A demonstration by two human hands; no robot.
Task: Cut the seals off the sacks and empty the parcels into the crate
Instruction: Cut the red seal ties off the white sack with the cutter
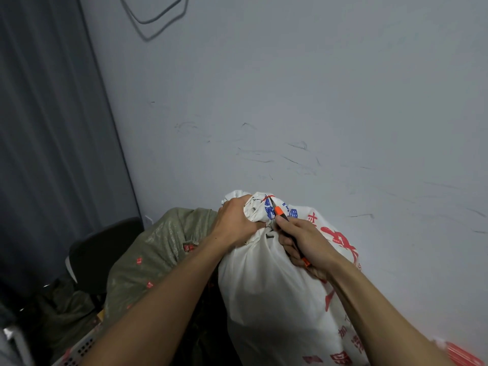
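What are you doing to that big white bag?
A person is opening a big white sack. The left hand grips its bunched-up neck, and the right hand holds an orange knife with its tip at the red tie around the neck. The sack is not yet open. A green sack sits beside it.

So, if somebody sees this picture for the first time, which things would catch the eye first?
The white sack with red print stands in the middle foreground, before the grey wall. The left hand grips its bunched neck, while the right hand holds an orange and black knife with the tip at the red seal around that neck. A green sack sits just left of it.
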